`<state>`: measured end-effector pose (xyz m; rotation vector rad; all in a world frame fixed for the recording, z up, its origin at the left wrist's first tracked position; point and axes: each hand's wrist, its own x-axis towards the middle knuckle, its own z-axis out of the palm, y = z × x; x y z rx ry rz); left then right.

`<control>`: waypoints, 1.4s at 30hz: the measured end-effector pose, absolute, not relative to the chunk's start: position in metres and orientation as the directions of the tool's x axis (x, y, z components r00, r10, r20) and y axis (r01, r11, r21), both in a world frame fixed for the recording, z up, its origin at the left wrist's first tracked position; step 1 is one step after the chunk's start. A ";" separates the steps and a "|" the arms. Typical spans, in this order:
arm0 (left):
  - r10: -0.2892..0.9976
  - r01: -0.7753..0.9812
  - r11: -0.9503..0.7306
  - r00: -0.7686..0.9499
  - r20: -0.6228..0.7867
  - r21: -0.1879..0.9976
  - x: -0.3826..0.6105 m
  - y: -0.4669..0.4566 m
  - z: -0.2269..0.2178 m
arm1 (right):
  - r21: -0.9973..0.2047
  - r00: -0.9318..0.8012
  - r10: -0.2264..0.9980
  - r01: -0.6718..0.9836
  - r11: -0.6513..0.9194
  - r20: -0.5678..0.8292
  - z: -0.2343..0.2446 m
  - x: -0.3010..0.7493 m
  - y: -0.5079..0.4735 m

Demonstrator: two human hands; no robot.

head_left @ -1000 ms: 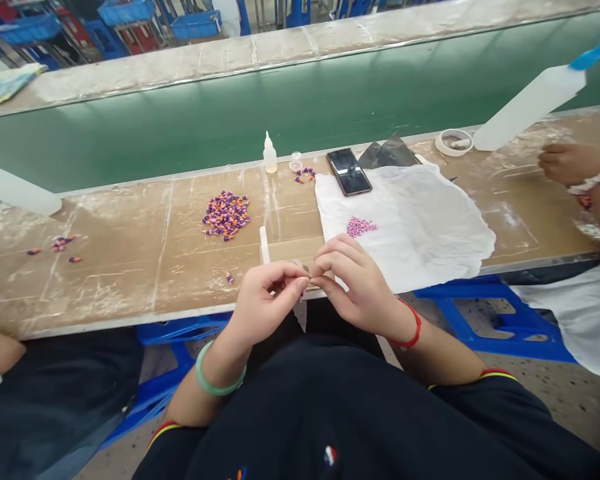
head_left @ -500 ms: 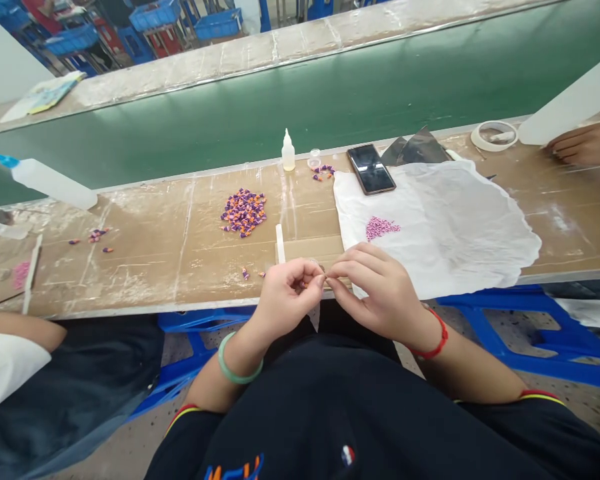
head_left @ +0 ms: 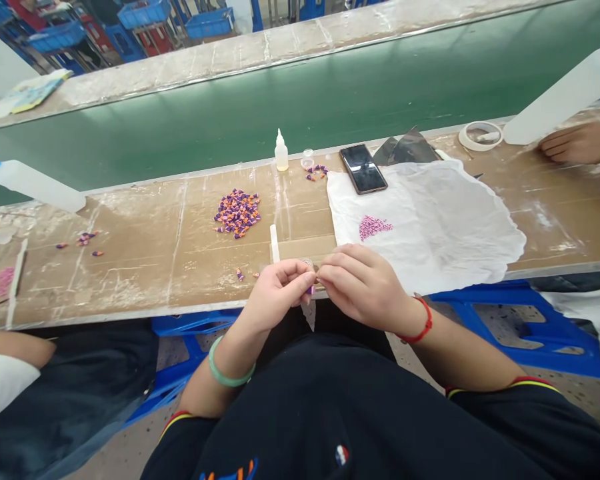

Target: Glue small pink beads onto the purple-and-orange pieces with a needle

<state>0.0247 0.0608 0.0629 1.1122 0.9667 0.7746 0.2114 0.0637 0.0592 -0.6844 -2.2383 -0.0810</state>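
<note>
Both hands pinch a tiny purple piece (head_left: pixel 311 290) over the near edge of the surface (head_left: pixel 145 260).
Left hand (head_left: pixel 275 293) and right hand (head_left: pixel 363 287) meet fingertip to fingertip, clenched on the piece, which is mostly hidden. Beyond, to the left, lies a pile of purple-orange pieces (head_left: pixel 237 213). Farther off, a dropper bottle (head_left: pixel 281 151) holds pale liquid. It stands beside a small clear cup (head_left: pixel 307 159), contents unclear.
</note>
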 end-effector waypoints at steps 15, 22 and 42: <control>0.621 0.457 -0.771 0.383 0.684 0.443 0.023 0.054 0.063 | -0.898 -0.377 0.876 0.199 0.393 0.300 0.071 0.212 0.058; 0.513 0.464 -0.834 0.449 0.731 0.300 0.022 0.057 0.060 | -0.966 -0.390 0.909 0.136 0.218 0.150 0.075 0.211 0.056; 0.987 0.129 -0.047 0.159 0.026 0.991 -0.006 0.053 0.032 | -0.633 -0.565 0.706 0.369 0.680 0.428 0.047 0.218 0.092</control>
